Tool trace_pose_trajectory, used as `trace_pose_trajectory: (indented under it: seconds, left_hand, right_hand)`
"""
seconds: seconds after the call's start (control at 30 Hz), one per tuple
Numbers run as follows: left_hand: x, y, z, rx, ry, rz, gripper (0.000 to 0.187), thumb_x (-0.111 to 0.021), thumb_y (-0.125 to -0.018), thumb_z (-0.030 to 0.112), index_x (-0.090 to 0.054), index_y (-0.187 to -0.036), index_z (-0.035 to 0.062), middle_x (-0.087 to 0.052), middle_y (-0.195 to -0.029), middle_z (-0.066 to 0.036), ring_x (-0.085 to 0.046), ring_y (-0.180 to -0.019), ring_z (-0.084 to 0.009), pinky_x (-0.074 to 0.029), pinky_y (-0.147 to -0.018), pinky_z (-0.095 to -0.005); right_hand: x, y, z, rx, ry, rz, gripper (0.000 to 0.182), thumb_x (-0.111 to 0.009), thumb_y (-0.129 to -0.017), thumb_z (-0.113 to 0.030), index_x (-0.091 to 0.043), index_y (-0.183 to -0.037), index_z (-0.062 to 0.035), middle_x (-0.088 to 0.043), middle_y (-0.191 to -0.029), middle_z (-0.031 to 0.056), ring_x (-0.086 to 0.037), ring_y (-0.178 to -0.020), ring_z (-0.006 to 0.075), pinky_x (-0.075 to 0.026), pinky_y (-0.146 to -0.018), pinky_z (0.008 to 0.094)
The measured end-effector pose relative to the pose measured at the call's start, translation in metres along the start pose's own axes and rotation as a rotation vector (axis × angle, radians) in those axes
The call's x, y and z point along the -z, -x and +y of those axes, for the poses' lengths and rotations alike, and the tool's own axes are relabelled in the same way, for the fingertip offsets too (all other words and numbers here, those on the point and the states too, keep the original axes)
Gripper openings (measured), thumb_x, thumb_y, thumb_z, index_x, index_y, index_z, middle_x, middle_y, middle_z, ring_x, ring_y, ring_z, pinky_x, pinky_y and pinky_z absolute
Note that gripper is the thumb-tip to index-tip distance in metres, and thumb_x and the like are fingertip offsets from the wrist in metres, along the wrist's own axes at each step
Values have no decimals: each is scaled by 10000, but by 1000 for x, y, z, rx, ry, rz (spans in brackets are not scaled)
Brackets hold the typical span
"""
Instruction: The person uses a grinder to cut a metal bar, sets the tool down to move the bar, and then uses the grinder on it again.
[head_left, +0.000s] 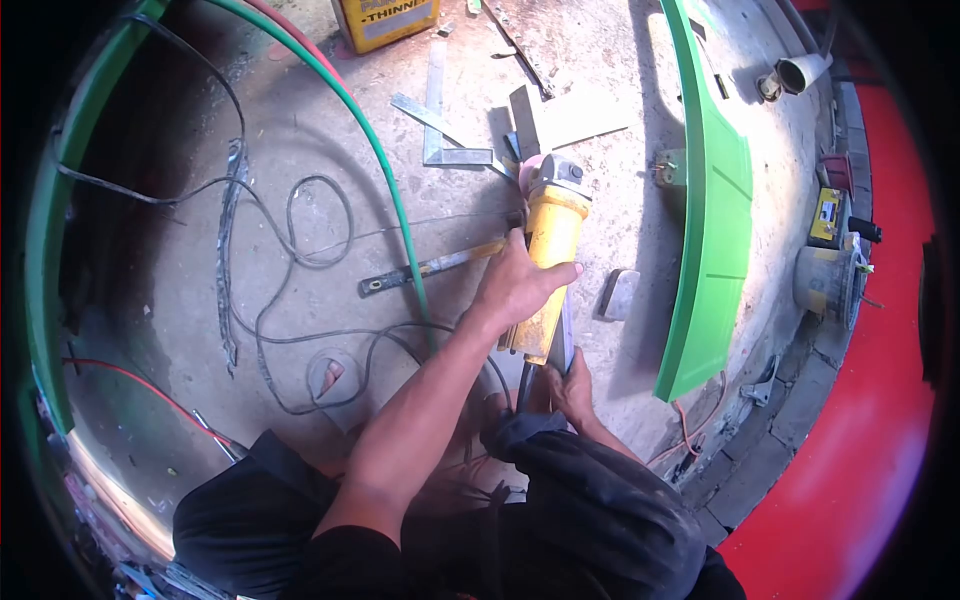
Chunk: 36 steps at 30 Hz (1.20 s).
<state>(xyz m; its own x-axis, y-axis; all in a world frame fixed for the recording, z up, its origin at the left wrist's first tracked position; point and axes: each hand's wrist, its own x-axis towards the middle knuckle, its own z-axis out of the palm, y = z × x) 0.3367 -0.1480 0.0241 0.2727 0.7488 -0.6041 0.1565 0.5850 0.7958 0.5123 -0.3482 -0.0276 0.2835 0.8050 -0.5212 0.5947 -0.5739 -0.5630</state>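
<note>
We've got the yellow grinder [552, 262] clamped: left hand [520, 285] round its body, right hand [568, 385] gripping its tail; disc at 12 o'clock.

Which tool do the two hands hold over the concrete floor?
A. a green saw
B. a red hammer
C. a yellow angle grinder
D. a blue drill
C: the left hand grips the body of the yellow angle grinder and the right hand holds its rear end near the cable, with the disc end pointed at the metal strips on the floor.
</note>
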Motion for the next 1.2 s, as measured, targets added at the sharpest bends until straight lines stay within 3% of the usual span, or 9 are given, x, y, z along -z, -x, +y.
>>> trace_pose_trajectory:
  seconds: [0.47, 0.53, 0.57, 0.77, 0.83, 1.2]
  left_hand:
    - [-2, 0, -2, 3, 7, 4, 828, -818, -748, 443, -479, -1283, -91, -659, -1161, -266, -680, -1073, -350, -527, -923, -420]
    - [-2, -2, 1, -4, -3, 42, 712, -834, -772, 350, -526, -1267, -59, -670, -1127, -186, -675, -1040, -259, -526, -910, -383]
    - [-3, -2, 1, -4, -2, 44, 712, -834, -772, 350, -526, -1267, -59, -670, -1127, -186, -675, -1040, -259, -526, -910, -383]
    - [-3, -2, -1, 11, -49, 26, 736, -825, -773, 385, -521, -1273, -62, -661, -1150, -199, -667, -1062, -269, -517, -918, -387]
    - [2, 0, 9, 27, -39, -26, 865, -806, -742, 468, -473, -1298, -105, -654, -1190, -299, -667, -1111, -391, -515, -951, -435]
    - [-2, -3, 4, -9, -65, 9, 874, -792, -745, 477, -463, -1299, -114, -646, -1193, -318, -661, -1119, -405, -510, -960, -447]
  right_hand:
    - [3, -4, 12, -11, -52, -85, 353, -678, -930, -113, -517, -1216, 18, -686, -1031, 246, -701, -981, 355, -536, -857, 424]
    - [5, -3, 4, -25, -43, -89, 356, -679, -928, -111, -516, -1217, 18, -684, -1038, 248, -699, -986, 360, -536, -854, 427]
    - [7, -3, 0, -38, -36, -92, 359, -680, -926, -109, -515, -1218, 19, -681, -1045, 250, -697, -990, 366, -535, -850, 430]
    - [7, -4, 5, -53, -22, -110, 385, -687, -929, -169, -516, -1222, 14, -683, -1043, 247, -694, -998, 359, -523, -862, 440]
    - [6, -4, 9, -32, -37, -109, 392, -690, -929, -181, -516, -1222, 13, -682, -1043, 248, -693, -995, 359, -521, -864, 439]
    - [4, -4, 12, 30, -128, -114, 390, -682, -943, -197, -514, -1227, 10, -685, -1054, 231, -693, -992, 317, -528, -862, 414]
